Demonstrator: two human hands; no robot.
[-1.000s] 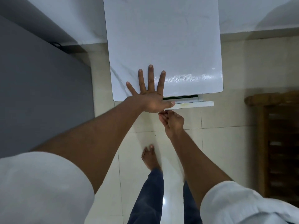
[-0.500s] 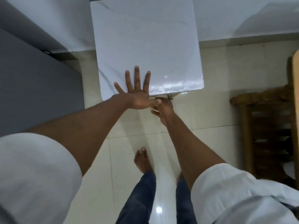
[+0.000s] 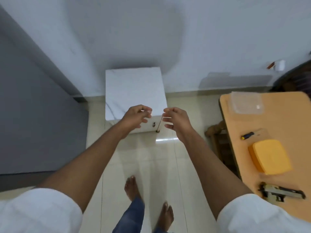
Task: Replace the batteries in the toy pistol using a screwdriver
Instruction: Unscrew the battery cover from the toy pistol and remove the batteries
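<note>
Both hands empty, fingers loosely curled: left hand [image 3: 137,116], right hand [image 3: 175,121], raised over a white cabinet [image 3: 134,91]. Toy pistol [image 3: 281,193], screwdriver [image 3: 247,135] and yellow box [image 3: 269,158] lying untouched on the orange counter [image 3: 286,118] at far right. Risk: pistol near the counter's edge, easily knocked off by a hasty reach.

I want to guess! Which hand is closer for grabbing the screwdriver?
Probably the right hand. The screwdriver lies on the orange table to its right; the left hand is farther away. Both hands hold nothing.
</note>
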